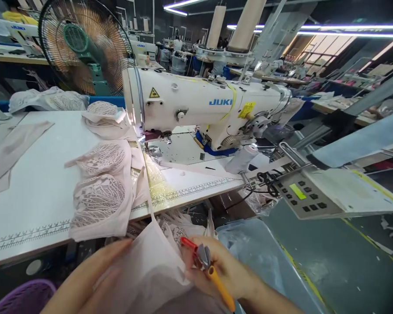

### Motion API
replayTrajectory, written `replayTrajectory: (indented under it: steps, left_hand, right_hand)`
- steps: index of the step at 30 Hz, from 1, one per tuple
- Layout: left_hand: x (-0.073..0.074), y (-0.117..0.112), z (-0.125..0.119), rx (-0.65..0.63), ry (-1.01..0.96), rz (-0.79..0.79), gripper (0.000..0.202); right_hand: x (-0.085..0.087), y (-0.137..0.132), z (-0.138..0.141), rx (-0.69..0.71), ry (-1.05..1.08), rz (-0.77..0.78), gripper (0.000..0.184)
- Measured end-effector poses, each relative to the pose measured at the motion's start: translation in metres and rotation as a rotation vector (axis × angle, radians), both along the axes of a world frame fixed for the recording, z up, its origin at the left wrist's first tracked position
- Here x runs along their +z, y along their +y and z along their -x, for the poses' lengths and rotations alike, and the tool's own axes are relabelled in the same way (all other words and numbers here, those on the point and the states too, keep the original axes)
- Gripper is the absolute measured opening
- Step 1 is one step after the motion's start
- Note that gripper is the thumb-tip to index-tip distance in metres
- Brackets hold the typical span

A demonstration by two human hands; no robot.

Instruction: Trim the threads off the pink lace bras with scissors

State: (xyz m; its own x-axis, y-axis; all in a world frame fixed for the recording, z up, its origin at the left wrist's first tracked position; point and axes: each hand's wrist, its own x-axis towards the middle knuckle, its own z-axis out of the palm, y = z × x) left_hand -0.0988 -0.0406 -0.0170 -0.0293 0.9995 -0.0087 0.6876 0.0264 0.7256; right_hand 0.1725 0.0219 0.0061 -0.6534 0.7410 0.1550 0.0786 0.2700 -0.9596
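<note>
A pale pink bra piece [150, 261] hangs off the table's front edge toward me, a narrow strip of it running up to the presser foot of the sewing machine [183, 96]. My left hand [113, 257] is closed on its left side, the fingertips partly hidden by the cloth. My right hand [219, 261] is closed around small thread snips [203, 255] with one red and one orange handle, and its fingers also touch the cloth's right edge. Lace bra cups [100, 198] of the same colour lie on the table left of the needle.
More lace cups [101, 117] lie at the back of the white table [42, 174]. A fan [85, 48] stands behind. At right are a control box [301, 196] and a clear plastic bin [249, 248]. A purple basket [22, 298] sits low at left.
</note>
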Motion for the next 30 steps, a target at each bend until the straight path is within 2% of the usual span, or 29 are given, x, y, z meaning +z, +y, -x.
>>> replayTrajectory:
  steps: [2, 4, 6, 8, 10, 14, 18, 23, 28, 30]
  left_hand:
    - [0.006, 0.029, -0.018, -0.117, -0.103, 0.142, 0.044]
    - [0.011, 0.051, -0.036, -0.133, -0.235, 0.214, 0.044]
    - [0.013, 0.06, -0.048, -0.108, -0.41, 0.29, 0.038]
    - [0.01, 0.058, -0.052, -0.096, -0.575, 0.381, 0.035]
    - [0.006, 0.051, -0.05, -0.14, -0.676, 0.42, 0.037]
    - [0.003, 0.047, -0.041, -0.295, -0.704, 0.462, 0.036]
    - [0.003, 0.048, -0.035, -0.389, -0.724, 0.562, 0.035]
    - [-0.01, 0.046, -0.031, -0.475, -0.776, 0.588, 0.037]
    - [-0.02, 0.053, -0.029, -0.605, -0.765, 0.57, 0.039]
    - [-0.022, 0.056, -0.029, -0.625, -0.773, 0.55, 0.041]
  right_hand:
    - [0.001, -0.002, -0.002, 0.002, -0.022, -0.021, 0.013]
    - [0.001, -0.004, -0.007, -0.007, -0.049, -0.005, 0.012]
    - [-0.002, -0.007, -0.012, -0.019, -0.061, 0.027, 0.011]
    - [-0.009, -0.01, -0.017, -0.032, -0.029, 0.086, 0.01]
    - [-0.017, -0.012, -0.019, -0.03, 0.027, 0.188, 0.012]
    - [-0.025, -0.009, -0.012, 0.047, 0.12, 0.317, 0.022]
    - [-0.024, 0.009, -0.006, 0.174, 0.029, 0.287, 0.018]
    - [-0.016, 0.034, -0.013, 0.301, -0.164, 0.293, 0.013]
    - [-0.004, 0.04, -0.006, 0.469, -0.23, 0.206, 0.011]
    - [-0.001, 0.039, -0.001, 0.503, -0.271, 0.226, 0.013]
